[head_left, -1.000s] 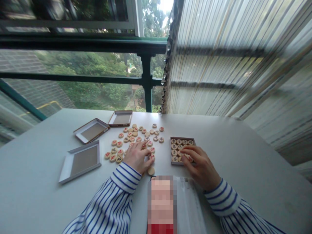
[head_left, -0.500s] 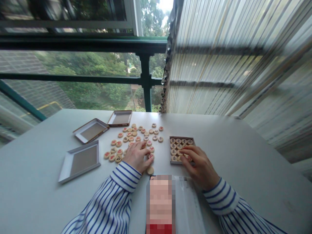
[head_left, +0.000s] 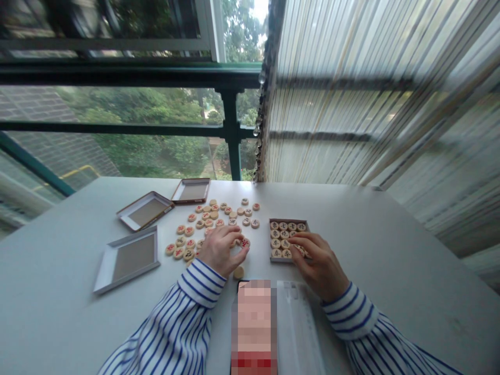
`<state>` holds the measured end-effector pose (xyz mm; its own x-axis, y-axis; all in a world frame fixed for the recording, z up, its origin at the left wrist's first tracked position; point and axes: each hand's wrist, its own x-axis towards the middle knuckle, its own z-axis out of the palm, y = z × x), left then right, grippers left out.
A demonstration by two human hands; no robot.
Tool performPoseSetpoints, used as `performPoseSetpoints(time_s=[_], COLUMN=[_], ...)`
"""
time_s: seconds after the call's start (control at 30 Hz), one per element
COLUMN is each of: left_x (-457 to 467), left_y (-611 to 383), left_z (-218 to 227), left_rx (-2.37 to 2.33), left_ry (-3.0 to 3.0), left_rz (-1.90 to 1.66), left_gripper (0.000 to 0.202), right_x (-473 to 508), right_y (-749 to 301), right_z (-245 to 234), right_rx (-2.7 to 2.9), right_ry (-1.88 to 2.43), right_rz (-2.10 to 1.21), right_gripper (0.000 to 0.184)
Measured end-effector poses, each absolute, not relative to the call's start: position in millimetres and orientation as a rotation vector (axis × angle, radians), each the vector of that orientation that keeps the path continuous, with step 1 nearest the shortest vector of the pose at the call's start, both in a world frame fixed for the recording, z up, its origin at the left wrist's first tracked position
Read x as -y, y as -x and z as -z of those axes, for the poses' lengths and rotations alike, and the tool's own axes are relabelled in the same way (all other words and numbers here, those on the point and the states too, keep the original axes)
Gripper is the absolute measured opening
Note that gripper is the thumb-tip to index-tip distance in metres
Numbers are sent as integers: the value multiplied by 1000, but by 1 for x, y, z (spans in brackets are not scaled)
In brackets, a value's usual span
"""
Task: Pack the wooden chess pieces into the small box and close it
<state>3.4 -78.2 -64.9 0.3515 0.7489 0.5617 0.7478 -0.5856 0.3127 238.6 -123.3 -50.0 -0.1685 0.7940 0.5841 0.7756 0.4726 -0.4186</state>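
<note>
Round wooden game pieces [head_left: 213, 214] with red and dark characters lie scattered on the white table [head_left: 390, 250]. My left hand [head_left: 222, 250] rests among them and pinches one red-marked piece [head_left: 245, 243] between thumb and fingertips. A small brown box [head_left: 288, 223] to the right holds rows of pieces. My right hand [head_left: 318, 263] lies on the box's near right corner, fingers curled over the pieces there. One loose piece [head_left: 238, 272] sits just below my left hand.
Three empty shallow box halves lie at left: a white one [head_left: 128, 259], another [head_left: 145, 210] behind it and a brown one [head_left: 192, 190] at the back. A phone [head_left: 253, 325] and a clear sleeve [head_left: 299, 328] lie near me. Window railing and blinds stand behind the table.
My left hand has lifted a red-marked piece up off the table between thumb and fingers. My right hand has stayed on the box. The view shifted slightly.
</note>
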Motion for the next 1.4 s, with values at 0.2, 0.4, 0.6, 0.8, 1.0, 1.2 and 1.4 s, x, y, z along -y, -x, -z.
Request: performPoseSetpoints(time_s=[0.2,0.4,0.6,0.8,1.0,1.2,1.4], left_x=[84,87,82,77,83,88,89], left_y=[-19,-35,-53,-67,-66,-67,-70], left_z=[60,45,36,39,50,52,54], left_rx=[-1339,-1301,-1326,-1254,-1217,-1111,-1043], left_ry=[-2535,-2552,-2547,-2508,-2479,-2486,-2498], left_rz=[-1166,-1117,-1056,-1067,-1113,-1117,-1134], left_gripper=[14,13,13,13,17,18,18], right_x=[123,124,124,125,124,124,124], right_y=[-240,-242,-246,-247,-246,-241,-237], right_z=[51,48,48,48,48,51,51], right_rx=[1913,1897,1890,1884,1915,1868,1820], right_ry=[1306,1302,1293,1286,1306,1319,1301], right_rz=[-34,-40,-38,-27,-78,-258,-392], right_gripper=[17,16,14,15,13,14,17])
